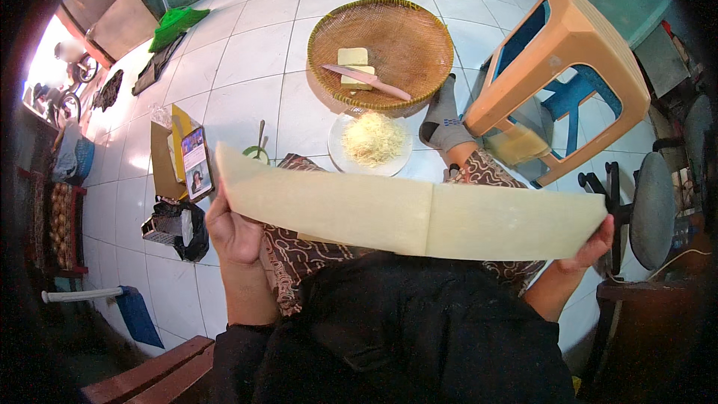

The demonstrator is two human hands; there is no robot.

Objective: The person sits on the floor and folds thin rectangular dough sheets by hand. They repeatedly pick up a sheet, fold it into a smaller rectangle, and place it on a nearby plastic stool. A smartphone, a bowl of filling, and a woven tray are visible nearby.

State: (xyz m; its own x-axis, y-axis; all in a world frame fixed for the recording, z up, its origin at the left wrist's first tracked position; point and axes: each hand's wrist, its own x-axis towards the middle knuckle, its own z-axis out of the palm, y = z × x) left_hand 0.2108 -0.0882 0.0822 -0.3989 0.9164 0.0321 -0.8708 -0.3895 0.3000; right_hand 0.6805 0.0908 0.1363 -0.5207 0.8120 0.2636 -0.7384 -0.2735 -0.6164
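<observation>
A long, pale yellow sheet of dough [336, 206] is stretched across my lap, with a straight crease or seam near its middle. My left hand [233, 230] grips its left end, and my right hand [589, 245] pinches the right end. Just beyond the sheet, a white plate [338, 155] bears a heap of pale shreds that look like grated cheese [372, 139]. Farther off, a round woven tray [419, 37] holds pale yellow blocks [353, 57] and a knife [378, 84] with a pink handle lying across one of them.
At the left, a phone [197, 164] leans against a box [163, 157]. By it are a metal grater [158, 226], a black plastic bag [196, 233] and a small bowl [256, 155] with a spoon. An orange plastic stool [598, 34] stands at the right, near my socked foot [443, 123].
</observation>
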